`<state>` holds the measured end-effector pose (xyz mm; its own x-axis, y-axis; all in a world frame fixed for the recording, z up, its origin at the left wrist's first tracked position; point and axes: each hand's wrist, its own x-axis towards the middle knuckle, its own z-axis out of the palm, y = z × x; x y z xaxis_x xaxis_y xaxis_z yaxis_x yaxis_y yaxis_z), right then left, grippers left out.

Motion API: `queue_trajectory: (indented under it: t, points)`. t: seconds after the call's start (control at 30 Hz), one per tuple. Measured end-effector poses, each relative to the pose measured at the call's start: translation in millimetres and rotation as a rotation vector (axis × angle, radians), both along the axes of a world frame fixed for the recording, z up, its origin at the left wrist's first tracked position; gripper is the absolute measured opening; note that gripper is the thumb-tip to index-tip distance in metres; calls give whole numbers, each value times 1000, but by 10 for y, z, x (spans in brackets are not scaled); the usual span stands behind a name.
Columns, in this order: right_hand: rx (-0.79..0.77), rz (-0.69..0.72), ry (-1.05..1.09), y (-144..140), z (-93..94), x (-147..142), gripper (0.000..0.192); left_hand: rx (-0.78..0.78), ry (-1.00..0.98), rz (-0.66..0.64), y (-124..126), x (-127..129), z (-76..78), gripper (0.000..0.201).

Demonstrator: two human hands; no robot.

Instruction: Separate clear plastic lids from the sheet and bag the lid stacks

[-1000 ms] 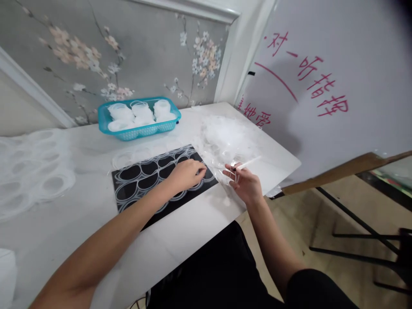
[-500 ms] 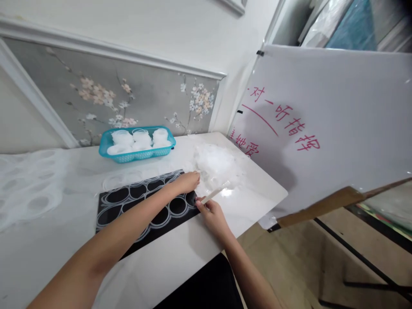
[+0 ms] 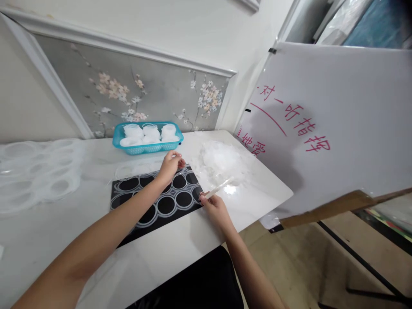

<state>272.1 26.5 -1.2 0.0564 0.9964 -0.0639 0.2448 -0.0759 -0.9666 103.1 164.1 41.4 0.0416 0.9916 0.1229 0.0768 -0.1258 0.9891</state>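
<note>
A black sheet [image 3: 137,235] with rows of ring outlines in translucent white lies on the table. Over its far edge, near the far right corner, is my left hand [image 3: 170,168], fingers loosely curved and apart, with nothing visible in them. At the sheet's near right corner my right hand [image 3: 216,210] is closed round a long, flat, pale stick [image 3: 220,187], which points away to the right. The fingertips of that hand touch the sheet's edge. Right of the sheet lies a heap of clear, whitish plastic scraps [image 3: 219,156].
A blue basket [image 3: 137,150] with stacks of white rings [image 3: 151,132] stands at the back by the wall. Translucent sheets with round cutouts [image 3: 38,171] lie at the left. A white board with red writing [image 3: 337,98] leans beyond the table's right edge.
My left hand has pulled back from the scrap heap, to the left and away from me, its fingers loosening. My right hand keeps the stick at the sheet's corner. The view has shifted slightly.
</note>
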Motion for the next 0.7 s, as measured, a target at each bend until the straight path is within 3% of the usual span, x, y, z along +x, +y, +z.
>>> queue_trajectory:
  t: [0.17, 0.27, 0.37, 0.5, 0.7]
  points:
    - [-187, -9, 773, -55, 172, -17, 30, 54, 0, -186, -524, -75, 72, 16]
    - [-227, 10, 1004, -150, 237, -153, 25, 73, 67, -308, -838, -80, 107, 16]
    - [-235, 13, 1050, -225, 241, -315, 22, 189, 315, -383, -1058, -142, 159, 13]
    - [-187, -64, 933, -223, 207, -439, 23, 437, 557, -414, -1156, -287, 196, 17]
    - [-73, -57, 754, -141, 204, -369, 27, 557, 767, -463, -1204, -441, 41, 16]
